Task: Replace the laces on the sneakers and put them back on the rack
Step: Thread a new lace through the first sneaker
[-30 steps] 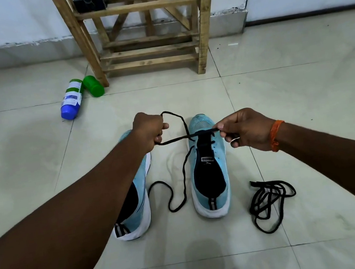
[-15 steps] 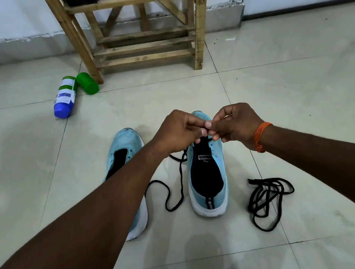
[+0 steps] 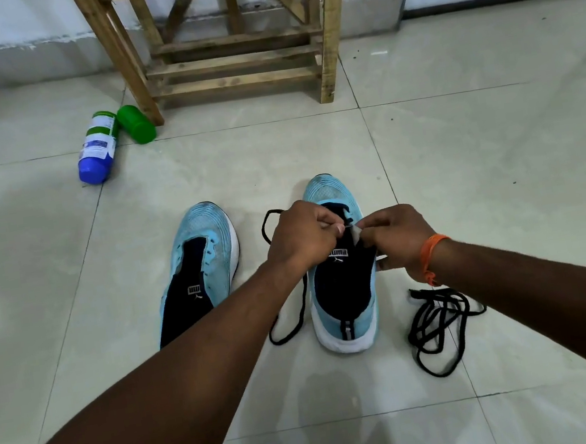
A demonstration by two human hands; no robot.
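Both sneakers stand on the tiled floor (image 3: 501, 152) in front of the wooden rack (image 3: 327, 26), toes toward it, well apart from its feet; neither is on a shelf.

Right sneaker (image 3: 345, 301): pale blue knit upper, dark tongue and collar, thick white foam sole; looks light and soft-sided; will squash if gripped across the upper, so lift it by the heel or the sole edge.

Left sneaker (image 3: 203, 242): same make; eyelets bare, no lace in it.

Left hand (image 3: 301, 235): fingers (image 3: 326, 226) curled, pinching the black lace (image 3: 291, 321) just above the right sneaker's upper eyelets.

Right hand (image 3: 397, 240): fingers curled too, pinching the same lace where the two hands meet; orange band (image 3: 433, 254) on that wrist.

Lace: thin, limp cord; slack loops fall on the floor between the two sneakers; no stiffness except, I judge, at the tip; hold it close behind the tip to feed an eyelet, since further back it will buckle.

Spare lace (image 3: 440, 329): black, lying in a loose tangle on the floor just right of the right sneaker; likely to snag if pulled from one end; find an end first.

Floor: glossy, smooth tile; soles may slide on it under a hard tug.

Judgement: threading is at an early stage; the second sneaker is not yet begun.

Elsewhere: a blue-capped bottle (image 3: 98, 148) and a green container (image 3: 136, 125) lie beside the rack's left leg.
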